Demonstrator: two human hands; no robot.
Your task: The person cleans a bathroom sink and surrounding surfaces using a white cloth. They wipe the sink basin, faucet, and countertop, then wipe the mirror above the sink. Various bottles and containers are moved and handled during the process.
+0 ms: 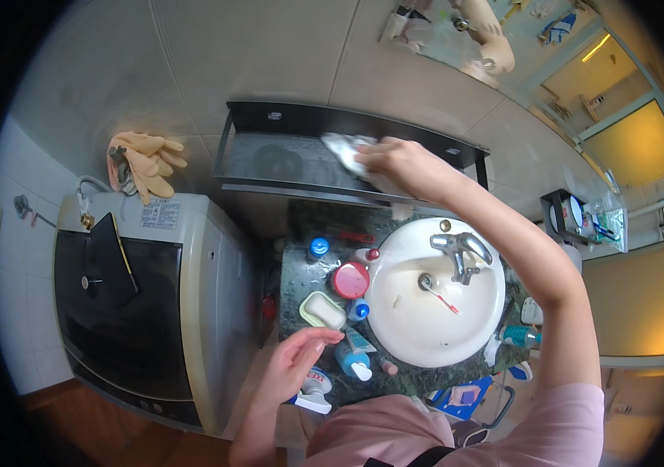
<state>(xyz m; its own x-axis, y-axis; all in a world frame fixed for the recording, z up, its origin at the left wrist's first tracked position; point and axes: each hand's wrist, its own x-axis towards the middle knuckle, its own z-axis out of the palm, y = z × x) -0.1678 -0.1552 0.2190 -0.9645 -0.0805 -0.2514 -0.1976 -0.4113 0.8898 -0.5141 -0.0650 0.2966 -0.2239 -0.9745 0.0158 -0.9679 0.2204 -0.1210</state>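
Observation:
My right hand (pixel 393 163) grips a crumpled whitish cloth or tissue (pixel 348 153) over a black metal wall shelf (pixel 308 190), whose surface looks wet. My left hand (pixel 297 365) is held above the green stone counter's left front with its fingers loosely together and nothing in them. Near it are a white soap bar (pixel 324 309) in a pale green dish, a blue pump bottle (pixel 350 357), a tube (pixel 360 340) and a white spray bottle (pixel 315 386). A round tub with a pink-red lid (pixel 350 280) stands by the sink.
A white oval sink (pixel 407 333) with a chrome faucet (pixel 461 251) holds a toothbrush (pixel 444 300). A top-loading washing machine (pixel 127 327) stands at left, rubber gloves (pixel 148 160) hanging above it. A teal bottle (pixel 518 337) lies right of the sink. A mirror (pixel 518 64) is above.

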